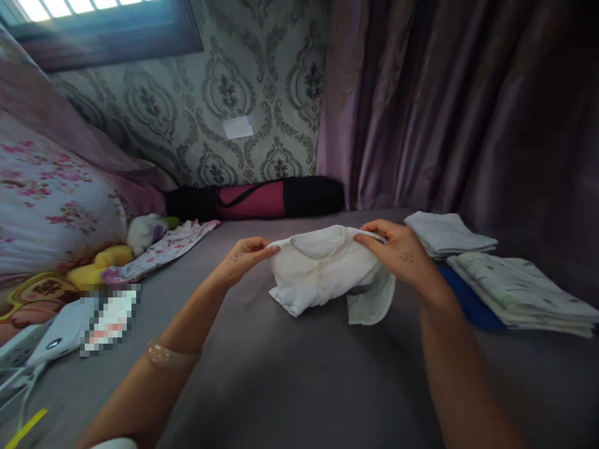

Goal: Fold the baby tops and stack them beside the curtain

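Observation:
A small white collared shirt (322,271) hangs just above the grey bed sheet (290,380), held up by its shoulders. My left hand (243,255) pinches the shirt's left shoulder, fingers closed. My right hand (397,249) grips the right shoulder, fingers closed on the cloth. The shirt's lower part sags and touches the sheet. A pale bangle sits on my left wrist.
Folded cloths are stacked at the right: a grey pile (447,234), a patterned white pile (519,293) and a blue piece (468,302). A floral garment (163,249), soft toys (140,234) and a floral pillow (51,199) lie left. A white power bank (60,333) lies near left. A rolled dark-and-pink mat (257,198) lies along the wall.

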Motion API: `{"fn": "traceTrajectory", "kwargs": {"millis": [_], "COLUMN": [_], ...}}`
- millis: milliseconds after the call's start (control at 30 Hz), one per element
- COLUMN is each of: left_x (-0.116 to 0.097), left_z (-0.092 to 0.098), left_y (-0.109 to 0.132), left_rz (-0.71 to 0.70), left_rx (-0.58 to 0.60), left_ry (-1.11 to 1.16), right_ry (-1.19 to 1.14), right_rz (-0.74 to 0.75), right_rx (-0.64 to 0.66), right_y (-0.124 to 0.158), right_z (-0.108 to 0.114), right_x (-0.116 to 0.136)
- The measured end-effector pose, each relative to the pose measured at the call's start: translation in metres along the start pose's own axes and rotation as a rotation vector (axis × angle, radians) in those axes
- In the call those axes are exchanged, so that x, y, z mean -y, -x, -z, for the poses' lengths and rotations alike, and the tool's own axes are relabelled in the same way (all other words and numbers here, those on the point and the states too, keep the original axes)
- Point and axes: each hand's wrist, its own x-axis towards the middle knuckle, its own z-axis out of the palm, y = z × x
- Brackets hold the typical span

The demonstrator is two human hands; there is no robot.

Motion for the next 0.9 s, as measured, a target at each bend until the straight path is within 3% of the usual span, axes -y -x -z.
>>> {"fn": "traceTrajectory", "kwargs": {"millis": [333, 500, 667, 900], "left_x": [-0.009, -0.029, -0.051, -0.088], "left_z": [0.022, 0.033, 0.051, 0.082], "left_y": [0.016, 0.022, 0.019, 0.022], "left_rz": [-0.217, -0.32, -0.531, -0.66], "left_rx": [-0.118, -0.283, -0.433, -0.44], "left_ry": [-0.105, -0.245, -0.483, -0.792], "right_ry": [-0.061, -0.002, 0.105, 0.382], "right_rz": [0.151, 0.226, 0.289, 0.417], "right_rx": [-0.1, -0.162, -0.195, -0.108], "right_y": [-0.005, -0.018, -0.028, -0.04], "right_z": [-0.021, -0.024, -0.018, 0.0], "right_x": [-0.003, 0.018, 0.041, 0.064]}}
